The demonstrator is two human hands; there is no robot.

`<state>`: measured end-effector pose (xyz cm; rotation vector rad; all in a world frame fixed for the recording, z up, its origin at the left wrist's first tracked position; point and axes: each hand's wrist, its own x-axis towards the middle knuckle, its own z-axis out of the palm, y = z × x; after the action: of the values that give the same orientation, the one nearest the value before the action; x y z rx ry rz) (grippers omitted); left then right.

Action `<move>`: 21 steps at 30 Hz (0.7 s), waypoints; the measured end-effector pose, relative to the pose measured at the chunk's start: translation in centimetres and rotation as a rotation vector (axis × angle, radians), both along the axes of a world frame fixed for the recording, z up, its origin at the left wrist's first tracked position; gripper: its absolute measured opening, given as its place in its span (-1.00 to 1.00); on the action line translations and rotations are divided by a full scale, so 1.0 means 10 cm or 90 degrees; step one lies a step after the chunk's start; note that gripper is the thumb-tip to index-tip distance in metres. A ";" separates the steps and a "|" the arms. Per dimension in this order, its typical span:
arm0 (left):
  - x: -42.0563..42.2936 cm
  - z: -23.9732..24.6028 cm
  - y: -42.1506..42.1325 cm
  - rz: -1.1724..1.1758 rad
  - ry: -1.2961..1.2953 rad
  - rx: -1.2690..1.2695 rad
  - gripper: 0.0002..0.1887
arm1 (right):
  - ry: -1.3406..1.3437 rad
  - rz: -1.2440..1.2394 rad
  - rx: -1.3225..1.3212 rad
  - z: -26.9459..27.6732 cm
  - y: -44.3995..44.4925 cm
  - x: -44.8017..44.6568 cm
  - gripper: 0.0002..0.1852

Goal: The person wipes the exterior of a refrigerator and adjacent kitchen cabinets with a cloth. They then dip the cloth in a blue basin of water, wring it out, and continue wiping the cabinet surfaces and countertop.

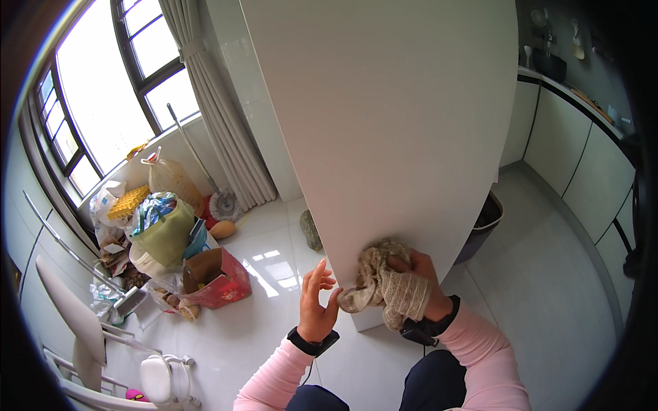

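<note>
My right hand (426, 280) grips a crumpled beige-brown cloth (388, 282) against the lower part of a tall, smooth, pale panel (396, 128). Part of the cloth hangs loose below the fingers and towards the left. My left hand (317, 303) is raised beside the panel's left edge, fingers apart, with nothing in it. Its thumb comes close to the cloth's left end; whether they touch I cannot tell. Each wrist wears a black band with a small box.
A dark bin (480, 226) stands right of the panel, near curved kitchen cabinets (560, 138). Left lie a green gourd (310, 231), a red carton (218, 280) and several stuffed bags (164, 231). A mop (225, 203) leans by the curtain; a pale chair (77, 313) is at lower left.
</note>
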<state>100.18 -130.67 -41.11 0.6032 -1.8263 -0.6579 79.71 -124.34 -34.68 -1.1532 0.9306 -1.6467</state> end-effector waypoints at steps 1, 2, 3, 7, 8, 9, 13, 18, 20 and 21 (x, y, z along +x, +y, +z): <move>0.04 0.03 0.00 0.010 -0.008 0.003 -0.27 | 0.026 -0.075 0.093 0.01 -0.02 -0.02 -0.78; 0.10 0.07 0.01 0.020 -0.017 0.007 -0.27 | -0.083 -0.053 -0.005 0.03 -0.02 -0.07 -0.77; 0.17 0.11 0.02 0.032 -0.025 0.026 -0.27 | -0.193 -0.049 -0.057 0.04 -0.01 -0.12 -0.77; 0.56 0.34 0.07 0.119 -0.097 0.072 -0.28 | 0.054 -0.424 -0.175 0.12 0.11 -0.47 -0.69; 0.68 0.42 0.09 0.143 -0.117 0.072 -0.28 | 0.092 -0.457 -0.181 0.15 0.14 -0.54 -0.69; 0.79 0.51 0.13 0.184 -0.147 0.071 -0.30 | 0.137 -0.535 -0.162 0.20 0.17 -0.61 -0.68; 1.06 0.88 0.25 0.243 -0.150 0.116 -0.35 | 0.086 -0.556 -0.165 0.59 0.12 -0.57 -0.67; 0.94 1.26 0.39 0.216 -0.127 0.155 -0.38 | 0.266 -0.601 -0.256 1.29 -0.17 0.31 -0.68; 0.83 1.41 0.50 0.197 -0.145 0.159 -0.40 | 0.260 -0.574 -0.286 1.46 -0.22 0.60 -0.73; 0.77 1.49 0.56 0.189 -0.151 0.158 -0.40 | 0.250 -0.541 -0.312 1.50 -0.22 0.69 -0.75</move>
<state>107.92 -125.09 -26.20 1.1348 -1.8330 -0.6362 86.61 -126.58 -19.66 -1.5677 1.4465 -2.4753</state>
